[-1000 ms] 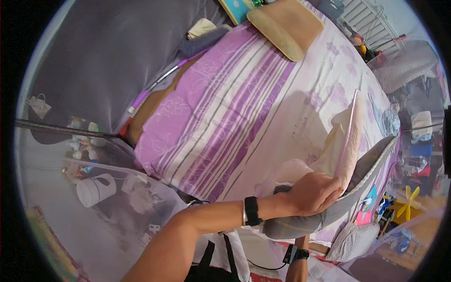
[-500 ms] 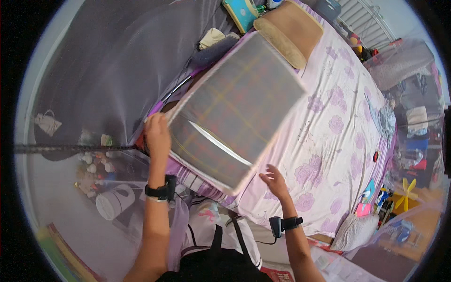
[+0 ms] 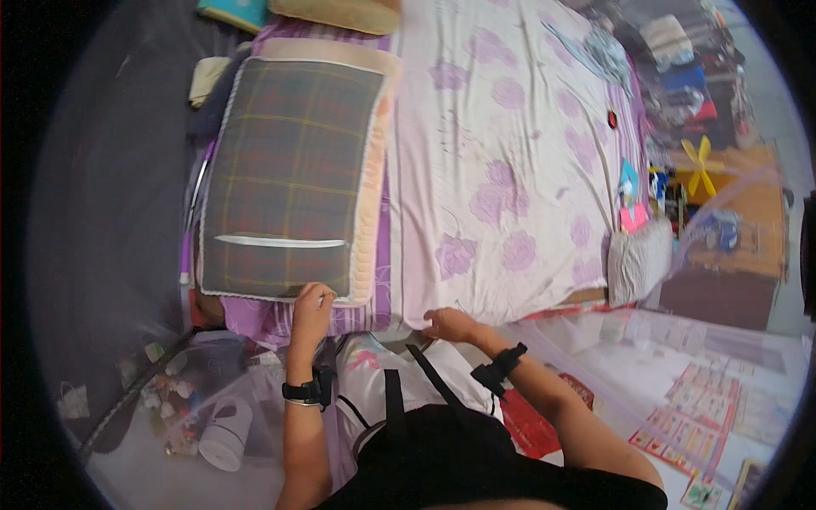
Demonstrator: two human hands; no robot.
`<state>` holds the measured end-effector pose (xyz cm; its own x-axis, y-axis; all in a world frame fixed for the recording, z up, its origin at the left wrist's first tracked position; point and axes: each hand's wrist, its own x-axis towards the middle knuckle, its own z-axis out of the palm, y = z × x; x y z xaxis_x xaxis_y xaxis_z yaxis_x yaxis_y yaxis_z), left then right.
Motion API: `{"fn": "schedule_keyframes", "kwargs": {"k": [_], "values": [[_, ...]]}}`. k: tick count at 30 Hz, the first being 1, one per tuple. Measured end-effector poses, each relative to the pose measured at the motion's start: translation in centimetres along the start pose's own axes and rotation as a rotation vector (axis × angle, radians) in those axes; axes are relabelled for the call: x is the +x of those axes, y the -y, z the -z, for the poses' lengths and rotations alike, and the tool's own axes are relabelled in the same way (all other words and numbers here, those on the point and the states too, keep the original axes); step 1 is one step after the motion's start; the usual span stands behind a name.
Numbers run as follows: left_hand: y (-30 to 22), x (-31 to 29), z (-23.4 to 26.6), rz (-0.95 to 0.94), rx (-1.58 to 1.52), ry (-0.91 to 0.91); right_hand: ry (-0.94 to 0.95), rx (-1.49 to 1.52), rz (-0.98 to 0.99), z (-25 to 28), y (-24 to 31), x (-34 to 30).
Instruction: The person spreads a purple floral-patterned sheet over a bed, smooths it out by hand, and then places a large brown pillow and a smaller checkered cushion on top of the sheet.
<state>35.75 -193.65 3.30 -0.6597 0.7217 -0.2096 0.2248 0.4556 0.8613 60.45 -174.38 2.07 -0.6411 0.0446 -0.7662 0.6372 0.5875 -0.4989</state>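
Observation:
A grey plaid pillow (image 3: 293,144) with white piping and a white zip lies flat on the left of the bed. Peach quilting shows along its far and right sides. At its near edge is my left hand (image 3: 313,308), fingers curled and closed on the border beside the near right corner. My right hand (image 3: 452,324) is at the near edge of the flowered bed sheet (image 3: 463,204), right of the pillow and apart from it. Its fingers are bent together at the sheet's edge, partly hiding what is between them.
Dark netting hangs along the left, with a purple-ended rod (image 3: 185,263) beside the pillow. A tan pillow (image 3: 340,13) lies at the far end. On the right are a grey cushion (image 3: 639,259) and a yellow pinwheel (image 3: 700,166). A white jug (image 3: 225,438) stands at lower left.
The pillow, earlier slanted and paler, now lies squarer and flat. My left hand has gone from its left corner to the near edge. My right hand's spread fingers have closed at the sheet's edge.

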Motion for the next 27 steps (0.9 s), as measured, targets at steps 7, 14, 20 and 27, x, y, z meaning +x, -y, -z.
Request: {"fn": "schedule_keyframes", "kwargs": {"k": [7, 14, 20, 27], "values": [[-0.3, -2.2, -4.9, 0.032, 0.097, 0.277, -0.454, 0.176, -0.023, 1.0, -12.0, -4.8], [0.6, -5.5, -8.6, 0.175, 0.243, 0.165, -0.696, 0.371, -0.354, -2.5, -30.7, -15.8], [-1.3, -9.6, -20.4, 0.213, 0.168, 0.198, -0.934, 0.389, -0.645, -10.5, -47.2, -30.6], [-12.5, -16.1, -33.6, 0.318, -0.124, 0.560, -1.169, 0.201, -1.169, -23.5, -58.6, -46.6]]}}
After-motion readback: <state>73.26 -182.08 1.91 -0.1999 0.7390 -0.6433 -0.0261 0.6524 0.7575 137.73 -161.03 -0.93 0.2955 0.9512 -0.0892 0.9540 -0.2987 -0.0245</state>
